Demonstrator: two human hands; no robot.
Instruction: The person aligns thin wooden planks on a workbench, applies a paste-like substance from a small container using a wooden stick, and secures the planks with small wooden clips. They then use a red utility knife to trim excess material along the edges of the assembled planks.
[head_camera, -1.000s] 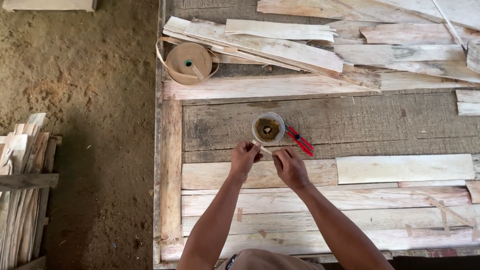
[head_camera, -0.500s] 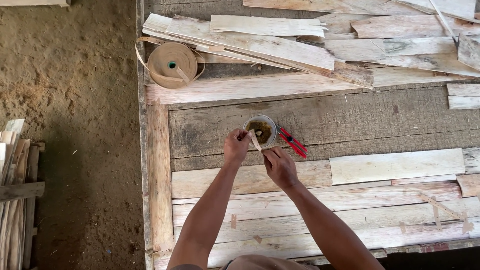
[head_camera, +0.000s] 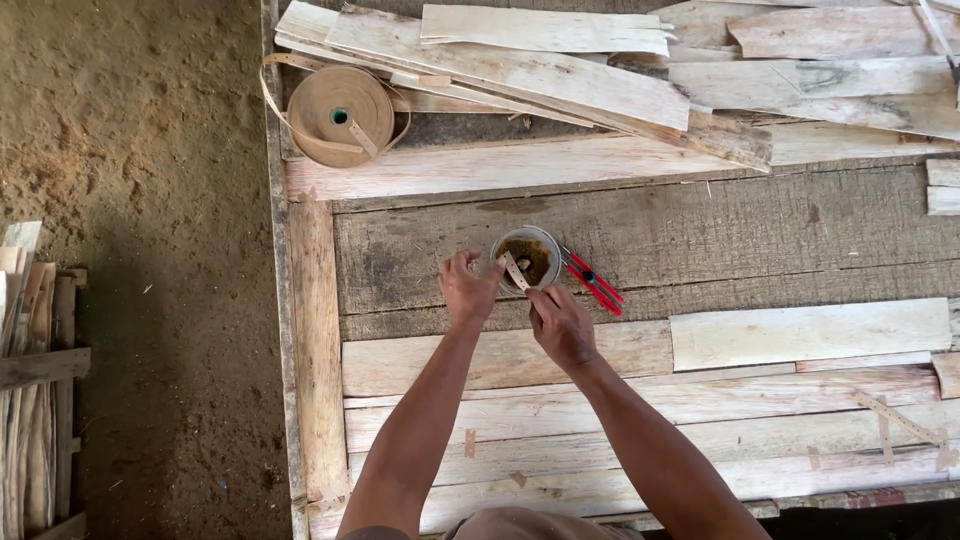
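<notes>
A small round cup (head_camera: 530, 256) with dark brown liquid stands on the grey wooden worktable (head_camera: 700, 230). My left hand (head_camera: 468, 290) is at the cup's left rim. My right hand (head_camera: 560, 325) sits just below the cup and pinches a short pale strip (head_camera: 516, 271) whose far end reaches over the cup's rim toward the liquid. A red-handled tool (head_camera: 592, 281) lies right of the cup, touching it.
A roll of tan paper tape (head_camera: 340, 115) lies at the table's back left. Pale veneer sheets (head_camera: 560, 70) are piled along the back, with more (head_camera: 810, 332) laid flat in front. A dirt floor (head_camera: 130, 200) and stacked wood (head_camera: 35, 380) are at left.
Both hands have moved up from the pale boards to the cup, and the strip's end now reaches over the cup. The view has shifted so the table sits further right.
</notes>
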